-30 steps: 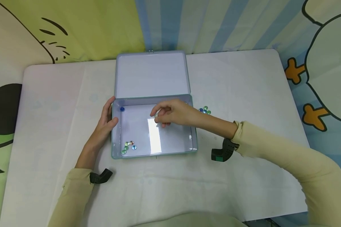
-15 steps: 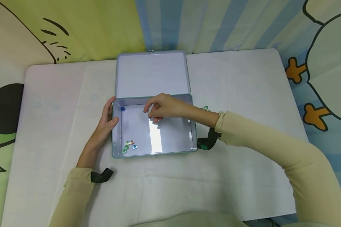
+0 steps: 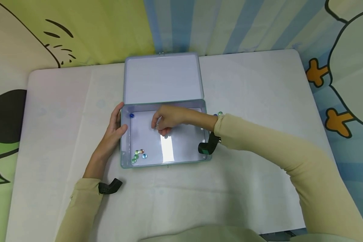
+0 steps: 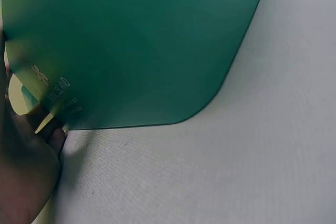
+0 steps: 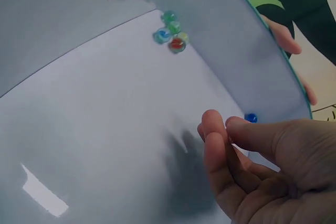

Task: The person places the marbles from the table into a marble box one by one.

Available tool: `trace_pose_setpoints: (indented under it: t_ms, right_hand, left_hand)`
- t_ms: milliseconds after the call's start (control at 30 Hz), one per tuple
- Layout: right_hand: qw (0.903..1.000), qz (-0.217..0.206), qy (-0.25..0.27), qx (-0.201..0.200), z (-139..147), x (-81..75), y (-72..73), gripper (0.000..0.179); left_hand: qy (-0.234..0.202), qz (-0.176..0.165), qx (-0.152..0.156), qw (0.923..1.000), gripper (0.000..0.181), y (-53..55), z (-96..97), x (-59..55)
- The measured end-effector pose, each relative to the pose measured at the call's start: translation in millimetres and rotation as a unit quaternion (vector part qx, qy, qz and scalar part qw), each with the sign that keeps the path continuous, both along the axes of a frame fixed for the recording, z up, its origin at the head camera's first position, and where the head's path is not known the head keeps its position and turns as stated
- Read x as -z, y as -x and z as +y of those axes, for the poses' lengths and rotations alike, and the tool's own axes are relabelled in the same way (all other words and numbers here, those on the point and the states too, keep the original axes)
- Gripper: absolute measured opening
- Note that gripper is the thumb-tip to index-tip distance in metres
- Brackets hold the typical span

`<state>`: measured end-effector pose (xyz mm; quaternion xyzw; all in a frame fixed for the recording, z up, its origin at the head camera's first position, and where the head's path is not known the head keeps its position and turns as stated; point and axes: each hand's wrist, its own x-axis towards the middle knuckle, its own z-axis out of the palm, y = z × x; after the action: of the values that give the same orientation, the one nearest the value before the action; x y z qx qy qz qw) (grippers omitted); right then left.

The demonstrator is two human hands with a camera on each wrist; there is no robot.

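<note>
An open metal box [image 3: 181, 148] lies on the table, white inside and green outside in the left wrist view. My left hand [image 3: 109, 137] grips its left wall, thumb over the rim and fingers along the outside. Over the box's interior, my right hand [image 3: 172, 116] pinches a small clear marble [image 3: 156, 127] between thumb and fingertips; the right wrist view mostly hides it. A dark blue marble [image 3: 131, 115] sits in the box's far left corner. Several coloured glass marbles [image 5: 176, 29] cluster in the near left corner.
The box's lid [image 3: 161, 79] lies folded back behind it. More marbles [image 3: 220, 113] lie on the white cloth right of the box, partly hidden by the right sleeve. A cartoon-printed curtain [image 3: 109, 30] borders the table's far edge.
My right hand has moved left and slightly down within the box, still pinching the clear marble. The right sleeve now covers part of the marbles outside. My left hand has stayed in place.
</note>
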<state>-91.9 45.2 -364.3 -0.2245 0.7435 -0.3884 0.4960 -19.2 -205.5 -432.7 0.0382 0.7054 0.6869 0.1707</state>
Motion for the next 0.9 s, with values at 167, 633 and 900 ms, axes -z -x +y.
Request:
trace_pose_setpoints:
  t_ms: [167,633,900]
  right_hand:
    - [0.9996,-0.027,-0.004,0.000,2,7.9,0.8,0.019]
    - [0.9992,-0.040,-0.003,0.002,6,21.1,3.3,0.020]
    - [0.9988,-0.048,0.000,0.013,11,15.1,3.3,0.029]
  left_hand:
    - [0.010,0.007,0.000,0.9999,0.080,-0.2,0.0,0.3]
    - [0.006,0.013,0.001,0.9999,0.080,0.9,-0.9,-1.0]
    - [0.004,0.008,0.002,1.0000,0.079,1.1,-0.9,-0.4]
